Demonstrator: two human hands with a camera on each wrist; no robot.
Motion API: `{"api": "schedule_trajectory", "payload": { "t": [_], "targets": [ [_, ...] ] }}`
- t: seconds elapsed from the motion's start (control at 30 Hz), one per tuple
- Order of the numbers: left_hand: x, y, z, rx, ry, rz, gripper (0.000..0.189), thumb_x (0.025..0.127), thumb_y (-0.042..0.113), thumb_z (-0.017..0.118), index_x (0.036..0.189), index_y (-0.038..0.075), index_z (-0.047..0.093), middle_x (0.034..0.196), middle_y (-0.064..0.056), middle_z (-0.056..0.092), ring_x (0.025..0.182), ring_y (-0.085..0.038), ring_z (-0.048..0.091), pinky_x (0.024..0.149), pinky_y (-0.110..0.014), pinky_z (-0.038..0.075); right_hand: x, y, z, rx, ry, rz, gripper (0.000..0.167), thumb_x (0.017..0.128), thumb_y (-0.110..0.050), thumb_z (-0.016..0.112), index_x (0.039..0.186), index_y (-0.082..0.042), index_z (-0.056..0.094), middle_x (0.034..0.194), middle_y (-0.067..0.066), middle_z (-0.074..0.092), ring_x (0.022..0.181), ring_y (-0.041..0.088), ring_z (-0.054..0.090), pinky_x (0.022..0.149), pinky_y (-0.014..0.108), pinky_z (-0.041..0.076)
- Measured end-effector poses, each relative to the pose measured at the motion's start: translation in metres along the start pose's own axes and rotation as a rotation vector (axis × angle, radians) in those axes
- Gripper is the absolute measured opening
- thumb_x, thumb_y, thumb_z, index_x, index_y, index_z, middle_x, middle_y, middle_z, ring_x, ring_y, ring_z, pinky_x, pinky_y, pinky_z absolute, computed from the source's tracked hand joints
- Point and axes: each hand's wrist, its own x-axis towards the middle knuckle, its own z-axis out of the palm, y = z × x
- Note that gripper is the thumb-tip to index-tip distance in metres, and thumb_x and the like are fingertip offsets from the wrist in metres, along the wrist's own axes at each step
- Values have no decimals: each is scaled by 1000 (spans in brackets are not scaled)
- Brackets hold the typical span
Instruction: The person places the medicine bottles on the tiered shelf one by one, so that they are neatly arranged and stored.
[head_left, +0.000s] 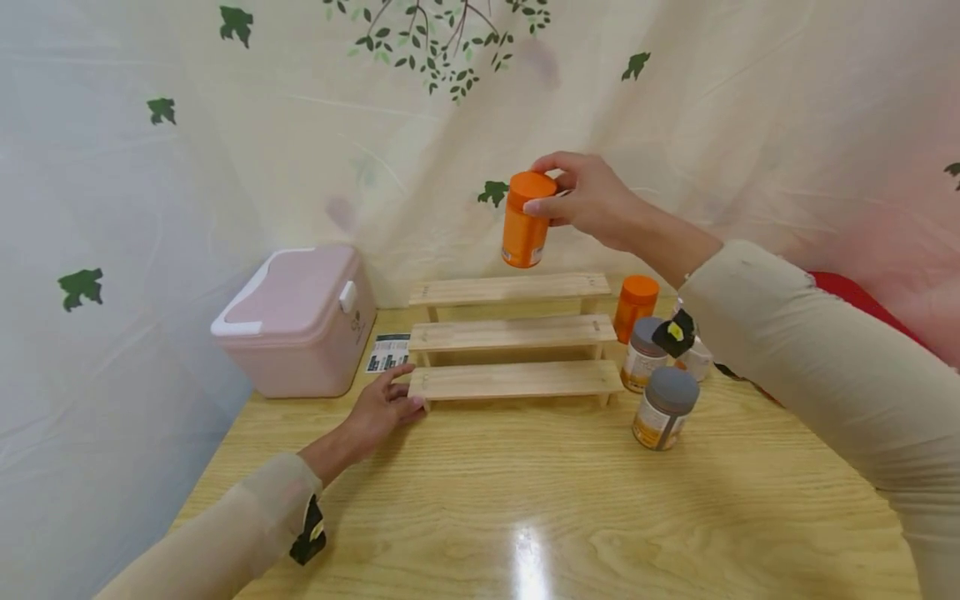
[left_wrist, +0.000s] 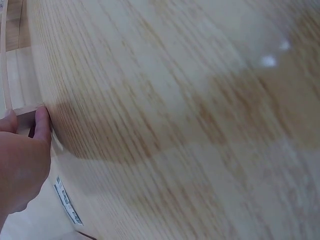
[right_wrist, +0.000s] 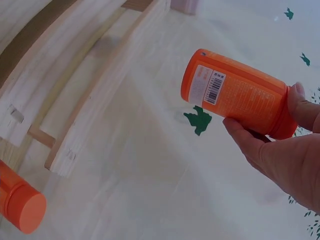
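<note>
In the head view my right hand point(head_left: 592, 200) holds an orange bottle point(head_left: 525, 229) by its lidded top, upright in the air above a three-tier wooden rack point(head_left: 510, 335). A white barcode label shows on this bottle point(right_wrist: 232, 95) in the right wrist view. My left hand point(head_left: 378, 412) grips the left end of the rack's lowest tier. The left wrist view shows the fingers of that hand point(left_wrist: 25, 155) at the corner of the rack point(left_wrist: 25, 80). No bottle stands on the tiers.
Right of the rack stand another orange bottle point(head_left: 636, 308) and two grey-lidded jars point(head_left: 666, 408) point(head_left: 645, 354). A white container point(head_left: 696, 360) is partly hidden by the right sleeve. A pink box point(head_left: 300, 325) and a printed card point(head_left: 387, 353) lie to the left. Behind hangs a leaf-patterned curtain point(head_left: 420, 167).
</note>
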Motion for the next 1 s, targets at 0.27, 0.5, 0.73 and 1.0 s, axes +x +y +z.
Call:
{"api": "schedule_trajectory", "payload": {
  "t": [0.27, 0.5, 0.73, 1.0],
  "targets": [
    [-2, -1, 0, 2, 8, 0, 60, 95, -10, 50, 149, 3, 26, 129, -31, 50, 109, -33, 59, 94, -42, 52, 26, 14, 37, 18, -28, -37, 43, 92, -6, 64, 132, -2, 48, 123, 20, 56, 107, 32, 58, 93, 42, 54],
    [-3, -3, 0, 4, 5, -3, 60, 95, -9, 50, 149, 3, 27, 127, -31, 51, 109, -33, 60, 94, -42, 52, 41, 28, 61, 35, -61, -49, 41, 92, -6, 63, 131, -2, 51, 122, 18, 58, 105, 31, 59, 92, 42, 54],
    [-2, -3, -2, -7, -19, 14, 60, 95, -8, 50, 149, 3, 25, 127, -30, 51, 106, -29, 61, 94, -42, 52, 51, 32, 73, 27, -70, -21, 44, 92, -5, 63, 134, -3, 50, 125, 19, 57, 105, 31, 57, 92, 42, 53],
    [0, -2, -2, -5, -17, 19, 60, 95, -9, 51, 149, 3, 27, 125, -29, 53, 103, -27, 62, 93, -41, 53, 57, 34, 80, -3, -73, -9, 42, 92, -5, 64, 132, -2, 50, 121, 19, 58, 100, 30, 57, 90, 39, 54]
  ]
}}
